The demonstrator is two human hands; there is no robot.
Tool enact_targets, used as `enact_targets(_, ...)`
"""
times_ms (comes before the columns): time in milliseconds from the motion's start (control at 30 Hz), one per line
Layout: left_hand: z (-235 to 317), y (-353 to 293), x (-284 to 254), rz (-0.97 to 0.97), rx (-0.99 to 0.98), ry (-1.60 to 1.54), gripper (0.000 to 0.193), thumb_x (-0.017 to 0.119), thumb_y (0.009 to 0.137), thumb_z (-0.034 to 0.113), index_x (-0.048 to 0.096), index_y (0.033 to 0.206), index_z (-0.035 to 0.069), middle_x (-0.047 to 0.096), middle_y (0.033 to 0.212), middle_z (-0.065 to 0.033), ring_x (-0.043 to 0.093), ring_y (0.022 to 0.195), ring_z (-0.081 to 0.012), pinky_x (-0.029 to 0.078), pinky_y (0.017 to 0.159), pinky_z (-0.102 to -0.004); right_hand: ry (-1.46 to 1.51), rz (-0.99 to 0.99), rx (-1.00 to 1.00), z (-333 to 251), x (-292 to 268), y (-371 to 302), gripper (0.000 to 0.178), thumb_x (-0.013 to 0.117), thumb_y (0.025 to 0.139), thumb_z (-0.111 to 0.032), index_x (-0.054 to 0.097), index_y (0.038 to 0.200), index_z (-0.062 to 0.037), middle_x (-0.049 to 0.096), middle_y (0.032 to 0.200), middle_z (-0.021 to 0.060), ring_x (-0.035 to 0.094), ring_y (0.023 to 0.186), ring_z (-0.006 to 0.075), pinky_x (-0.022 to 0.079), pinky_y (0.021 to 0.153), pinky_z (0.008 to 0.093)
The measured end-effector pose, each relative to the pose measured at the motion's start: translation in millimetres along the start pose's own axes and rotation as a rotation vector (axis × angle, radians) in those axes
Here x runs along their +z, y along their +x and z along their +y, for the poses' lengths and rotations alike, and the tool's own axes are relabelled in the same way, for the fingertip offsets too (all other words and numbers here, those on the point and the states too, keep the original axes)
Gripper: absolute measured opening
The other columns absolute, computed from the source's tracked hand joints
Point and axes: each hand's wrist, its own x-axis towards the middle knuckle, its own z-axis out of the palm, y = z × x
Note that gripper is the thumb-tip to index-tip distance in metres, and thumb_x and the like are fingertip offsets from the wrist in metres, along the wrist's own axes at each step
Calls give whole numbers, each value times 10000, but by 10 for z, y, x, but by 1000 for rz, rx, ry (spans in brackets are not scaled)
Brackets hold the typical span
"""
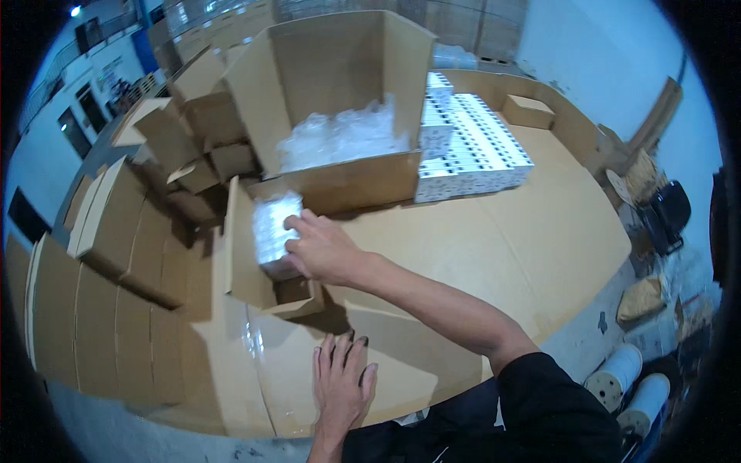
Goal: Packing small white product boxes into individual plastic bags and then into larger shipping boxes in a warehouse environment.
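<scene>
Nearest: a dark sleeve [556, 409] at the lower right; the right forearm reaches from it up and leftward across the table. Left hand [341, 380] lies palm down near the table's close edge, fingers a little spread, grasping nothing. Table [463, 270] has a tan cardboard-like top, with glossy clear tape [251, 339] on its left part.

Low on the right, below table level: two pale spools [617, 370], side by side.

Just beyond the left hand, a small open carton [241, 255], brown, flaps up. In it sits a shiny clear-wrapped bundle [270, 231], whitish, toward the carton's far end; bare brown interior shows at the near end. Right hand [324, 247] is at the bundle's right side, fingers bent, fingertips at the wrap. Cannot tell whether it grips firmly or only presses.

Left of this, a row of brown cartons [96, 332] standing close together.

Farther: a large open carton [340, 181], flaps raised, crumpled clear plastic [343, 139] inside. Touching or just beside its right wall (cannot tell), stacked white boxes [478, 147] with dark marks. Past them, a small closed brown box [529, 112] near the table's raised cardboard rim [567, 116].

Farthest: stacked wrapped goods [455, 31] and a pale wall [594, 46].
</scene>
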Motion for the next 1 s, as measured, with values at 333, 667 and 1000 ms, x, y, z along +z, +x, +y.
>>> enact_targets(333, 192, 1319, 397, -25, 159, 35, 564, 633, 911, 274, 488, 1414, 64, 441, 1492, -158, 339, 1406, -426, 247, 1184, -541, 323, -69, 183, 712, -800, -908, 285, 674, 925, -219, 623, 1154, -57, 591, 1213, 142, 597, 1099, 332, 502, 919, 463)
enact_targets(667, -21, 2070, 501, 80, 238, -135, 370, 681, 877, 134, 613, 1235, 70, 564, 1370, -131, 440, 1352, -368, 328, 1148, -478, 300, 427, 603, 2260, -1699, -1341, 142, 672, 901, -102, 714, 973, 13, 725, 838, 133, 684, 703, 183, 542, 664, 318)
enact_targets(1000, 31, 2156, 493, 52, 185, -126, 372, 693, 837, 96, 639, 1205, 75, 585, 1342, -135, 471, 1327, -370, 343, 1136, -486, 33, 512, 626, 3821, -1467, -666, 489, 650, 844, -29, 556, 1314, -126, 534, 1213, 183, 615, 1084, 365, 527, 906, 450)
